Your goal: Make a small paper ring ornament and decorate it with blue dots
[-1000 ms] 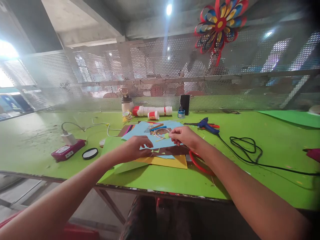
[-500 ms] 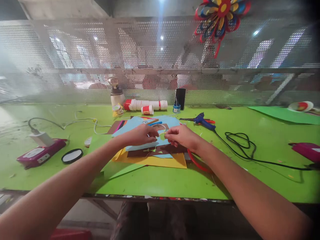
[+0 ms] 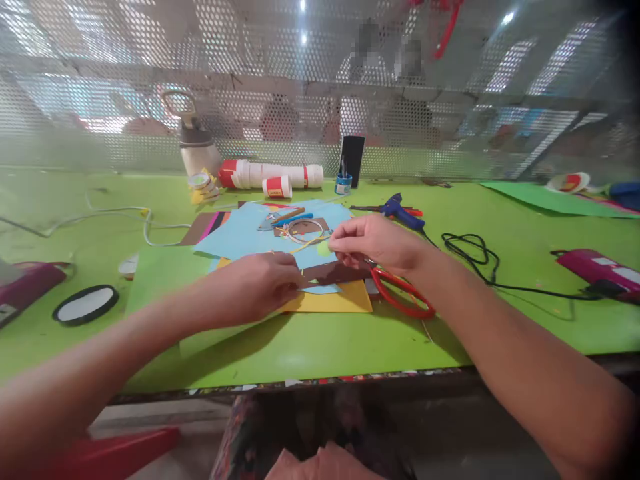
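Observation:
Between the thumb and fingers of my right hand (image 3: pixel 375 243) is a small light green paper disc (image 3: pixel 324 249), held above the stacked sheets. My left hand (image 3: pixel 277 280) is low over the near part of the stack, fingers curled together; what they hold, if anything, is hidden. Around them lie a light blue sheet (image 3: pixel 225 240), a brown sheet (image 3: pixel 330 271) with small scraps, and a yellow sheet (image 3: pixel 350 300). A ring-shaped band (image 3: pixel 287 231) rests on the blue sheet beside a blue pen (image 3: pixel 305 218). Red-handled scissors (image 3: pixel 400 293) lie under my right wrist.
A blue glue gun (image 3: pixel 400 212) with a black cord (image 3: pixel 473 250) lies to the right. Behind the sheets are stacked paper cups (image 3: pixel 275 175), a bottle (image 3: pixel 197 150), a small blue jar (image 3: pixel 343 185) and a phone (image 3: pixel 353 160). A black-rimmed disc (image 3: pixel 86 305) lies left.
My left hand has moved nearer, away from the right hand and the ring. My right hand still holds the green disc, now more exposed. The camera view has tilted down.

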Demonstrator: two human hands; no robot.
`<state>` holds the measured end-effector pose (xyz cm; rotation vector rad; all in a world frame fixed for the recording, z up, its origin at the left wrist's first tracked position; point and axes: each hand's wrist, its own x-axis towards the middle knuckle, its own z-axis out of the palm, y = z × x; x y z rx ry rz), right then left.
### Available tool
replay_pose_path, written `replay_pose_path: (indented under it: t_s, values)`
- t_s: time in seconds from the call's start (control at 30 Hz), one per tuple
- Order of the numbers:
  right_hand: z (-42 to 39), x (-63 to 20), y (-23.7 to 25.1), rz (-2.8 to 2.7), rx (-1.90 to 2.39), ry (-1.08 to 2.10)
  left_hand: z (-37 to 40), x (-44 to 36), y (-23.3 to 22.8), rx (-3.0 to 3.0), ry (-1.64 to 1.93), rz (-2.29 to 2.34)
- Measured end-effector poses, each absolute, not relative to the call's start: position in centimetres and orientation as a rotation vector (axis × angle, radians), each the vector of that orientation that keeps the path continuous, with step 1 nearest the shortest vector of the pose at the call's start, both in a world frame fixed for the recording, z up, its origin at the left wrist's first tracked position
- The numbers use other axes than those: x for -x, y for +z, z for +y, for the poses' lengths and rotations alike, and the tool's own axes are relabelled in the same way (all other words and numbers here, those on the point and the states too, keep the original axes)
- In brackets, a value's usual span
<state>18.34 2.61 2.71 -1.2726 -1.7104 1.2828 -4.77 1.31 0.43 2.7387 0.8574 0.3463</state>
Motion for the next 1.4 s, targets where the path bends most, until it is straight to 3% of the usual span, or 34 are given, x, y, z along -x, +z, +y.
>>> replay_pose_path:
  t_s: [0.33,0.73,1.13,1.4]
  values:
    - [2.1,-19.1,1.4,-1.712,1.340,1.348,0.1,5.5,-0.5,-2.889,0.298,0.635]
    - [2.2,-23.0,1.4,-1.565,1.146,1.196,0.6,4.1,0.5,-2.973,0.144,0.840]
    - [1.0,-22.3,1.5,-1.514,1.047,1.243,0.2,3.2,0.9,-3.027,-0.017,0.892]
    - [1.7,-22.8,1.8,-1.459,1.029,1.188,1.0,3.6,-0.6,-3.128,0.227,0.938]
